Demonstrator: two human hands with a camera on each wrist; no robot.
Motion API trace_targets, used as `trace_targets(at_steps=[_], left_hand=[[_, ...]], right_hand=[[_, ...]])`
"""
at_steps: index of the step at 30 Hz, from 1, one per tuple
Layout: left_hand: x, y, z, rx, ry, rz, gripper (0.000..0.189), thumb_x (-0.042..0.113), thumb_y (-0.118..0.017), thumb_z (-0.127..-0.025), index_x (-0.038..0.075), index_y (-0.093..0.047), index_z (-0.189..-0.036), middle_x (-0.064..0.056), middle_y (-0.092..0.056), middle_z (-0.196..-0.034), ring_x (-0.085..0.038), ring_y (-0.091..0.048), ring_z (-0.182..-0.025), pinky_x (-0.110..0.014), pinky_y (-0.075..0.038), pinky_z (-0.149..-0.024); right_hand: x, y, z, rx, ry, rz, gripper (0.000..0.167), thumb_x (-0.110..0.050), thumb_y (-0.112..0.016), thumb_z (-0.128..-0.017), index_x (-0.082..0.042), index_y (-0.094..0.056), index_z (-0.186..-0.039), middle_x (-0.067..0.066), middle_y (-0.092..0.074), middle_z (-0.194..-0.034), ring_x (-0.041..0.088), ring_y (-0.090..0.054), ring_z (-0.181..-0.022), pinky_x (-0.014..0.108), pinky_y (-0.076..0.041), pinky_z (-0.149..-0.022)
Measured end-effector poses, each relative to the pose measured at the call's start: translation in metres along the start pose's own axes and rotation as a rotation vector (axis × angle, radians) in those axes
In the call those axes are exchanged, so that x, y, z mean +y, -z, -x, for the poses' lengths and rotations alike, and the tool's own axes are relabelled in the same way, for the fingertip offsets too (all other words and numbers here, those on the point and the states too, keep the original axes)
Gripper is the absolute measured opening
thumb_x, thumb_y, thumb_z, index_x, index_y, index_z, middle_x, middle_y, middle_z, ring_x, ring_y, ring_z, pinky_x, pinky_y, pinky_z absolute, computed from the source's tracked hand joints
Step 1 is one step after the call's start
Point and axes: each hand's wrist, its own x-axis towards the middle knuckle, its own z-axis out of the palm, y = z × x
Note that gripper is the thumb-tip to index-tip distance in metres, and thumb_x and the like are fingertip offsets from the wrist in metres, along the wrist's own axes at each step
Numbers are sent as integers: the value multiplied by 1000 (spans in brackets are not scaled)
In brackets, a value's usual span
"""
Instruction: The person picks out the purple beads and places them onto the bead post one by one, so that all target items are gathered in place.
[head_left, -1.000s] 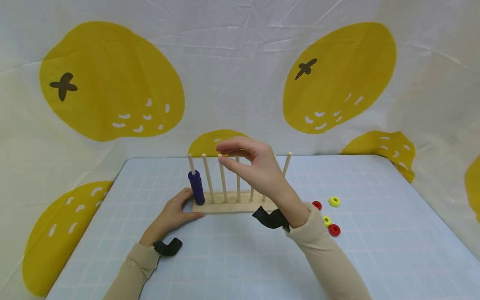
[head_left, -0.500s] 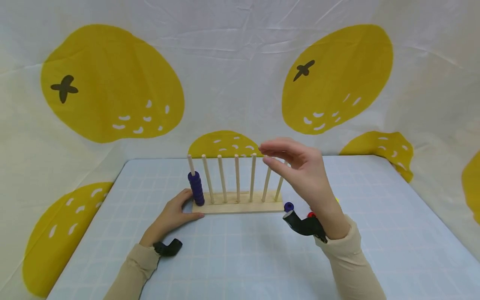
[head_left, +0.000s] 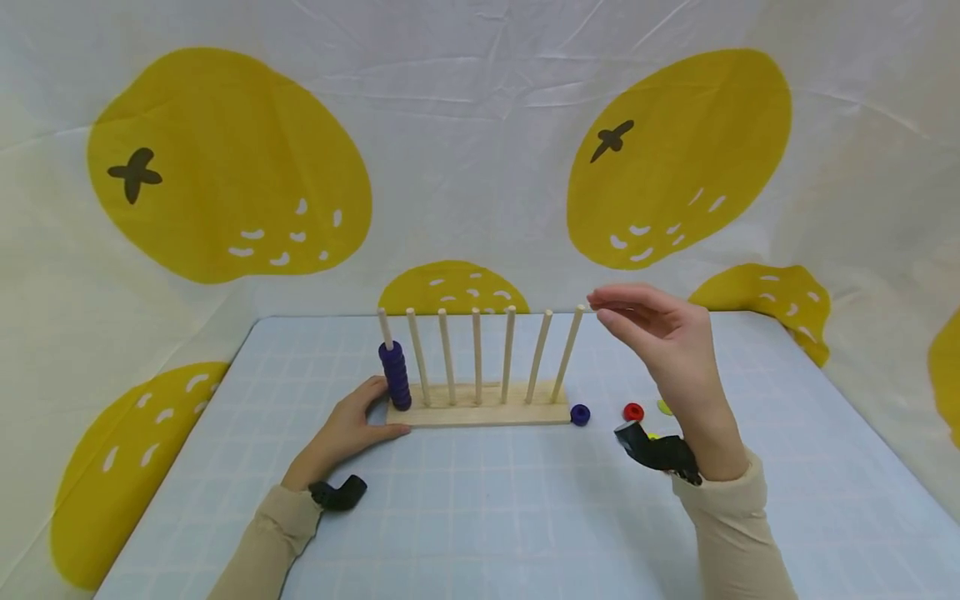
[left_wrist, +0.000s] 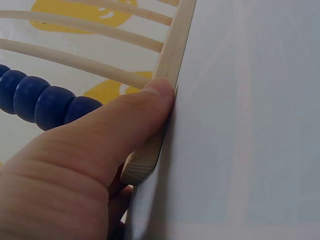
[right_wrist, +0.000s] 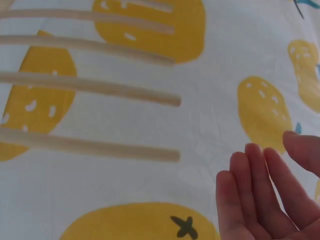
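A wooden peg rack [head_left: 480,416] stands on the table with a row of several upright pegs. Dark blue beads [head_left: 395,377] are stacked on its leftmost peg; the other pegs are bare. My left hand [head_left: 347,432] grips the left end of the base, thumb [left_wrist: 145,107] along the front and fingers mostly hidden behind. In the air just right of the rightmost peg's top is my right hand [head_left: 671,350], fingers loosely bent, thumb apart and nothing between them. One loose blue bead [head_left: 580,414] lies by the base's right end.
On the table below the right hand lie a red bead [head_left: 633,412] and yellow beads [head_left: 664,407], partly hidden by the wrist and its black strap [head_left: 656,452]. A white cloth [head_left: 480,167] with yellow fruit prints hangs behind the table.
My right hand has moved to the right, from over the third peg to beyond the last one, uncovering the pegs and the loose blue bead. The left hand has stayed put.
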Motion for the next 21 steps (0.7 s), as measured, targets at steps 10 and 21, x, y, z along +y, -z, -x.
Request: trace_targets(at_steps=[10,21], left_hand=[[0,0,0,4,2,0,69,37,-87,-76,11,-59,-134,-1,-59,-130,-22,-52,-126,-46,-38,-110],[-1,0,0,0,0,0,69,39,-87,-76,12,-59,-133,0,-58,-131,-22,-51,-127,-46,-38,-110]], right_hand=[[25,30,-1,-19,-100,64,24,-3,-67,-93,7,-67,-115,10,-71,-108,21,-67,-102,22,-53,-90],[90,52,-4,-166,-318,188,31,-19,-66,-97,4,-66,-118,12,-71,-112,15,-67,-101,21,-53,-90]])
